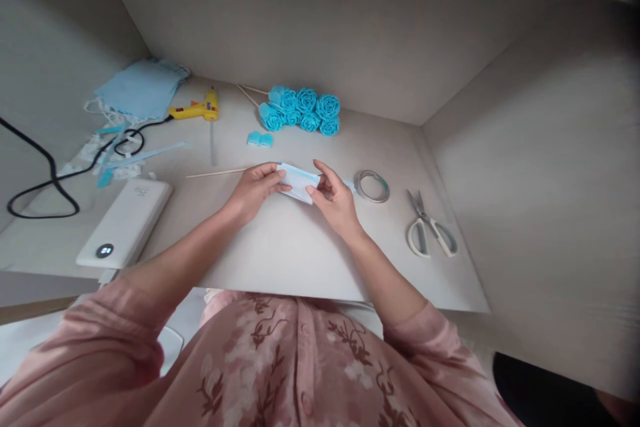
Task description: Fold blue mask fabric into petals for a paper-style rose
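Note:
A pale blue and white piece of face mask is stretched between my two hands above the table. My left hand pinches its left end between thumb and fingers. At the right end, my right hand grips the same piece, its thumb on the near face and the index finger raised by the upper corner. A thin wooden stick lies beside my left hand, its right end hidden behind the fingers. Just beyond my hands rests a small cut blue piece.
Blue handmade roses on sticks lie at the back. A yellow glue gun, a stack of face masks, scraps and a white power bank occupy the left. A tape roll and scissors sit right. Walls enclose the table.

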Demonstrator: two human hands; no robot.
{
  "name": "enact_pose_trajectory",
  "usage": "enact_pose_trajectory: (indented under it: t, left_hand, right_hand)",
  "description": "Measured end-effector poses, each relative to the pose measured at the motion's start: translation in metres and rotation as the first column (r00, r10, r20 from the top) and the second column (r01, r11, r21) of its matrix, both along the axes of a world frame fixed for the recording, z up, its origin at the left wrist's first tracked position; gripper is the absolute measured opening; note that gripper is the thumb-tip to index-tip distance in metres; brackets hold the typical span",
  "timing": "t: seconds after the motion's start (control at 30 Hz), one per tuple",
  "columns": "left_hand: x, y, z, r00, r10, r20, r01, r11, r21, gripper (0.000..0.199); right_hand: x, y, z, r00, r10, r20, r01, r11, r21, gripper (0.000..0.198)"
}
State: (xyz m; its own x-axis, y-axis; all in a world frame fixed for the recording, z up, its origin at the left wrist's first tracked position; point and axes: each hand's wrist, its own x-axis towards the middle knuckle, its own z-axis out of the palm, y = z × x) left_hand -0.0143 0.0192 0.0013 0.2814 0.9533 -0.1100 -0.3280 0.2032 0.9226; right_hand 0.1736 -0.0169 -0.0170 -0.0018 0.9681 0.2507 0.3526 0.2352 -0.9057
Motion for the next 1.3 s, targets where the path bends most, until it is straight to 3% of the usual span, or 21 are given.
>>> enact_pose_trajectory:
  t: [0.1,0.23,0.33,0.4,0.5,0.57,0.63,0.73,0.83,0.9,1.07,1.17,1.3]
  left_hand:
    - [0.000,-0.001,0.001,1.000,-0.007,0.003,0.007,1.000,0.000,0.025]
    - [0.001,-0.002,0.001,1.000,-0.006,0.006,0.006,1.000,-0.009,0.025]
    - [0.001,-0.001,-0.001,1.000,0.010,-0.013,-0.010,1.000,-0.011,0.028]
    - [0.001,-0.002,-0.002,0.993,0.083,-0.081,-0.079,0.996,0.048,0.031]
    - [-0.001,-0.005,0.001,0.942,0.240,-0.235,-0.185,0.954,0.234,0.031]
    - [0.000,-0.009,0.005,0.919,0.243,-0.311,-0.133,0.933,0.335,0.028]
    - [0.002,-0.014,0.007,0.932,0.134,-0.338,-0.002,0.932,0.363,0.032]
    - [0.008,-0.020,0.007,0.976,-0.106,-0.192,0.154,0.954,0.257,0.052]
    - [0.014,-0.020,0.000,0.960,-0.276,0.053,0.270,0.958,0.101,0.057]
    - [0.014,-0.018,-0.004,0.952,-0.274,0.134,0.274,0.962,0.018,0.053]
    - [0.011,-0.013,-0.008,0.972,-0.179,0.151,0.194,0.977,-0.087,0.038]
    - [0.010,-0.013,-0.006,0.977,-0.168,0.128,0.178,0.981,-0.074,0.034]
    - [0.011,-0.014,-0.005,0.977,-0.190,0.093,0.195,0.980,-0.049,0.034]
  right_hand:
    - [0.001,0.002,0.000,0.996,0.010,-0.089,-0.015,0.998,-0.059,0.059]
    - [-0.001,-0.001,0.005,0.996,0.014,-0.088,-0.023,0.995,-0.095,0.034]
    - [-0.001,-0.003,0.008,0.995,-0.004,-0.103,-0.008,0.993,-0.118,0.041]
    - [-0.001,-0.003,0.008,0.989,-0.056,-0.135,0.040,0.992,-0.119,0.037]
    - [0.000,0.000,0.007,0.970,-0.146,-0.194,0.130,0.987,-0.095,0.025]
    - [0.000,0.000,0.007,0.963,-0.190,-0.193,0.182,0.981,-0.060,0.021]
    - [-0.001,-0.001,0.008,0.969,-0.201,-0.145,0.201,0.979,-0.019,0.019]
    - [-0.003,-0.006,0.011,0.996,-0.072,-0.054,0.074,0.997,0.024,0.023]
    - [-0.004,-0.011,0.012,0.997,0.075,-0.033,-0.075,0.997,0.005,0.034]
    - [-0.004,-0.012,0.011,0.993,0.094,-0.067,-0.096,0.995,-0.025,0.037]
    - [-0.001,-0.012,0.013,0.993,0.065,-0.096,-0.066,0.998,-0.005,0.035]
    - [0.005,-0.013,0.020,0.999,-0.029,0.013,0.027,0.992,0.124,0.028]
    - [0.013,-0.011,0.029,0.962,-0.169,0.216,0.091,0.940,0.330,0.021]
